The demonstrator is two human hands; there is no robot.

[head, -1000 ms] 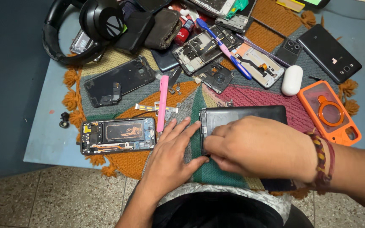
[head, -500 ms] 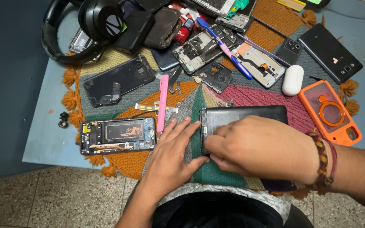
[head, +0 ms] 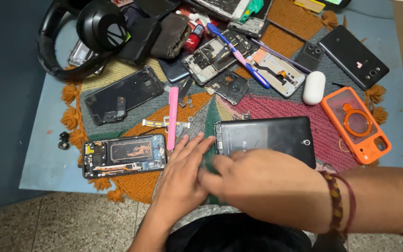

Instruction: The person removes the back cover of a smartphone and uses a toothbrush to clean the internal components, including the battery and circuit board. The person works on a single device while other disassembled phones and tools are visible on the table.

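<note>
Black tablet (head: 267,137) under right hand (head: 267,186), left hand (head: 183,175) beside

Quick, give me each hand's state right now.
Left hand: open, flat on the mat beside the black tablet.
Right hand: over the tablet's near edge; grip cannot be told.

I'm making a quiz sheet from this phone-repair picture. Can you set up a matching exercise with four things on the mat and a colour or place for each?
Things:
1. phone case
2. pry tool
3. earbud case
4. opened phone

Descriptions:
A. white, right of the circuit boards
B. orange, at the mat's right edge
C. insides showing, left of the left hand
D. pink, lying upright mid-mat

Pairs: 1-B, 2-D, 3-A, 4-C
</note>
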